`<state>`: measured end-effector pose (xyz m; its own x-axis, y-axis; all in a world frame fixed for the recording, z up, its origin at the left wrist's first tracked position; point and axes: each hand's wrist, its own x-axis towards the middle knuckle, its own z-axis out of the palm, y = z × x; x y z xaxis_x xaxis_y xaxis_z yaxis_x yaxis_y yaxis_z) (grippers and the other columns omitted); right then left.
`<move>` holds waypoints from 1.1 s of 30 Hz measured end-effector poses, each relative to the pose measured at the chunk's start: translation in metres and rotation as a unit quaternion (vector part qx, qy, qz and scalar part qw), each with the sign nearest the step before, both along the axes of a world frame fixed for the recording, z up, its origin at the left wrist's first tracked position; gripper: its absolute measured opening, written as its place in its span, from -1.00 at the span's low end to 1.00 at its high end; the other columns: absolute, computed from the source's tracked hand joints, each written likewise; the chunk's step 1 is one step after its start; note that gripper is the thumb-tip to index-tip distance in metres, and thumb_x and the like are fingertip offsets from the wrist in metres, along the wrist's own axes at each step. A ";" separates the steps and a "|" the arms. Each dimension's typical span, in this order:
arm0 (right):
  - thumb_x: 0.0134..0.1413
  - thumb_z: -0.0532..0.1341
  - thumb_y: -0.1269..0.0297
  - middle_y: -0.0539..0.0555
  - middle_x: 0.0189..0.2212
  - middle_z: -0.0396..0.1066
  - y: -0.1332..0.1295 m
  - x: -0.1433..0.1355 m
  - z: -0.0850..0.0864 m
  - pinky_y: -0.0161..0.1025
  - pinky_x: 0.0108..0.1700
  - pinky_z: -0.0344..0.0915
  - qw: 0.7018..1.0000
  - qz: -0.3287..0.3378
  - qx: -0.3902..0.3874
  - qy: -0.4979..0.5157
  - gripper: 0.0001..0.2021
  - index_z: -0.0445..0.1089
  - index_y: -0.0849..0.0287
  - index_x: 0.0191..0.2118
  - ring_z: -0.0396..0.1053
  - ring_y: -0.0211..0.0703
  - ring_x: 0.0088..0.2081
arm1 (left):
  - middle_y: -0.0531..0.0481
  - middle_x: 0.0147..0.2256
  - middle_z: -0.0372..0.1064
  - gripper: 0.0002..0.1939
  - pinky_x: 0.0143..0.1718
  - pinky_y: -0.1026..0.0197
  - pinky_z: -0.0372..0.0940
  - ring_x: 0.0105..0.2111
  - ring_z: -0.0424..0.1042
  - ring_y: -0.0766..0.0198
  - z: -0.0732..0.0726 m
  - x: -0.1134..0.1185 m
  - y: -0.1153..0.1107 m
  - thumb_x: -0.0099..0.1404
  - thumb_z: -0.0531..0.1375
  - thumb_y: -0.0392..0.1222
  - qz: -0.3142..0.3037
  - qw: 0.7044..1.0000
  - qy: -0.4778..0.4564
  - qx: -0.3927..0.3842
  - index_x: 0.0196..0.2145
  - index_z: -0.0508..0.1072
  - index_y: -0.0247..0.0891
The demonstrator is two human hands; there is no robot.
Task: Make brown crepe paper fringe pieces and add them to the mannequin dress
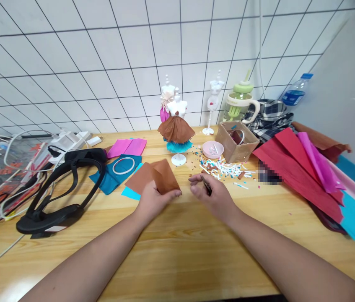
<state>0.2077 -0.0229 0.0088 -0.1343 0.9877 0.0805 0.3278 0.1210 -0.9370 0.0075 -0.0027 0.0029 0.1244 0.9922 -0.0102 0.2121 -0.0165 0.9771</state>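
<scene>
Fingers of my left hand (152, 199) close on the near right corner of a brown sheet (166, 176), thumb on top and the rest hidden beneath; those of my right hand (211, 193) curl around a slim dark tool (207, 183), mostly covered, so I cannot tell its kind. As the head view shows, the sheet is matte, with a raised fold across its middle. It sits just left of centre, overlapping a bright blue sheet (130, 193), near a dress form (177, 110) in a pleated brown skirt with turquoise under it.

My wooden table (177, 251) stands against a wall (127, 54) of white tiles with dark joints. To the left lie a teal sheet (104, 181) and a black headset (37, 218); to the right, paper scraps (224, 168) spread before a pink bowl (211, 154) and a cardboard box (242, 153). Red sheets (293, 167) lie farther right.

Both my bare forearms reach forward from the lower corners and slant inward, the hands near each other but apart, palms turned partly inward.
</scene>
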 end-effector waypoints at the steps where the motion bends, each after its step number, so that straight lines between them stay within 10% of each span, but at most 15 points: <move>1: 0.03 0.23 0.08 0.07 -0.16 0.42 -0.005 -0.004 0.003 -0.32 -0.47 0.18 1.000 0.019 -0.007 0.003 -0.61 0.34 0.16 -0.05 0.15 -0.37 -0.55 | -0.01 -0.44 0.51 -0.78 -0.39 0.21 0.29 -0.40 0.44 0.12 0.002 0.003 -0.005 -0.09 0.43 -0.15 -0.029 0.999 0.027 0.013 -0.41 0.59 -0.21; 6: -0.08 0.27 0.24 -0.01 -0.32 0.40 -0.010 -0.013 0.006 -0.34 -0.50 0.10 1.000 0.024 -0.012 -0.017 -0.68 0.32 0.15 -0.15 0.13 -0.36 -0.56 | 0.01 -0.36 0.50 -0.80 -0.34 0.21 0.29 -0.31 0.45 0.08 0.002 0.010 -0.016 0.06 0.34 -0.11 -0.152 0.986 0.064 0.029 -0.31 0.58 -0.17; 11: -0.07 0.18 0.34 -0.04 -0.40 0.34 0.004 -0.002 -0.002 -0.35 -0.45 0.16 0.992 -0.024 -0.034 0.122 -0.66 0.28 0.13 -0.08 0.23 -0.30 -0.47 | 0.04 -0.54 0.35 -0.64 -0.42 0.27 0.18 -0.47 0.30 0.26 0.000 0.005 -0.005 0.24 0.15 0.06 -0.095 0.993 0.062 0.030 -0.51 0.45 -0.29; 19: -0.09 0.18 0.18 -0.10 -0.51 0.21 0.000 0.005 0.006 -0.45 -0.69 -0.27 0.919 0.038 -0.222 0.325 -0.67 0.27 0.06 -0.13 0.14 -0.36 -0.59 | 0.02 -0.48 0.37 -0.58 -0.31 0.26 0.26 -0.41 0.34 0.27 -0.003 0.006 -0.004 0.25 0.13 0.15 -0.085 0.994 -0.053 -0.038 -0.48 0.40 -0.29; 30: -0.07 0.26 0.18 -0.11 -0.46 0.18 0.009 0.010 0.000 -0.38 -0.58 -0.06 0.973 -0.034 -0.123 0.192 -0.73 0.27 0.13 -0.22 0.01 -0.41 -0.59 | -0.07 -0.21 0.51 -0.72 -0.07 0.12 0.30 -0.13 0.45 0.09 -0.010 0.002 -0.003 0.13 0.29 -0.09 -0.087 0.942 -0.320 -0.059 -0.20 0.54 -0.25; 33: -0.02 0.21 0.22 -0.08 -0.45 0.24 0.007 0.014 0.004 -0.35 -0.49 0.05 0.987 0.020 -0.092 0.131 -0.80 0.31 0.15 -0.25 0.11 -0.36 -0.52 | -0.12 -0.13 0.50 -0.53 -0.01 0.02 0.29 -0.04 0.42 -0.02 -0.008 -0.002 -0.002 0.20 0.16 0.18 -0.071 0.909 -0.402 -0.083 -0.14 0.52 -0.24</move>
<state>0.2216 -0.0155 0.0125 -0.1710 0.9832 -0.0633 0.0692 -0.0521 -0.9962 0.0059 -0.0044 -0.0051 0.2855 0.9583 -0.0079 -0.5641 0.1747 0.8070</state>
